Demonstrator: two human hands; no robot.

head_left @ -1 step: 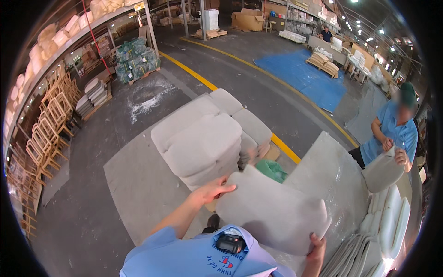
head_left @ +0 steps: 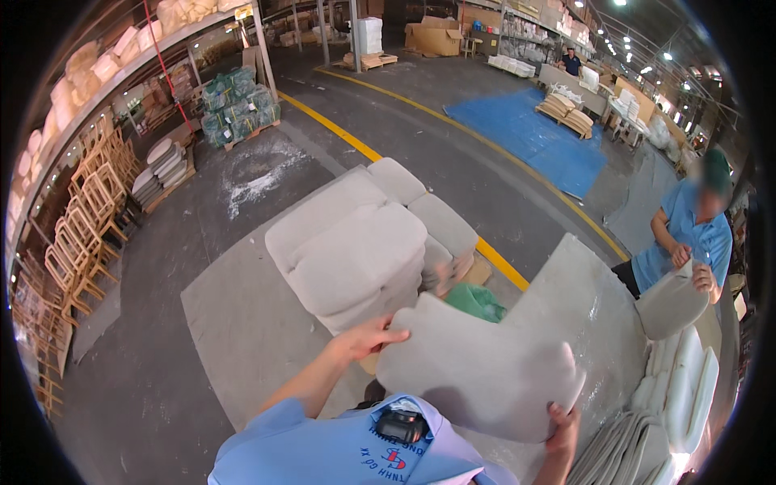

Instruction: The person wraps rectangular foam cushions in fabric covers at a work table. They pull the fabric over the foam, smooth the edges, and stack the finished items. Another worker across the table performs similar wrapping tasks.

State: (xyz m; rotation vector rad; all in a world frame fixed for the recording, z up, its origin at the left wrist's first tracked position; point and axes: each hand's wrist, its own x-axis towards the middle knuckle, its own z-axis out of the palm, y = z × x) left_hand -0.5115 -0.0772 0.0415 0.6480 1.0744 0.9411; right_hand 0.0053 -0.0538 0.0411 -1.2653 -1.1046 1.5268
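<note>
A light grey seat cushion (head_left: 477,364) with a notched outline is held in front of my body. My left hand (head_left: 365,338) grips its left edge, thumb on top and the other fingers partly hidden beneath. At the near right corner, my right hand (head_left: 563,425) is closed on the edge. Just beyond my left hand rises a tall stack of similar grey cushions (head_left: 356,259). A green plastic bag (head_left: 477,301) shows past the cushion's far edge, beside a grey-topped work table (head_left: 578,295).
Across the table at right, a co-worker (head_left: 683,230) handles another grey cushion (head_left: 672,305). White pads (head_left: 687,388) and folded grey covers (head_left: 618,449) lie at the near right. Wooden chair frames (head_left: 85,234) line the left, and a blue floor sheet (head_left: 525,133) lies far right.
The cushion and both hands have shifted slightly; my left hand is a little further left and my right hand slightly further right. Both grips stay on the cushion.
</note>
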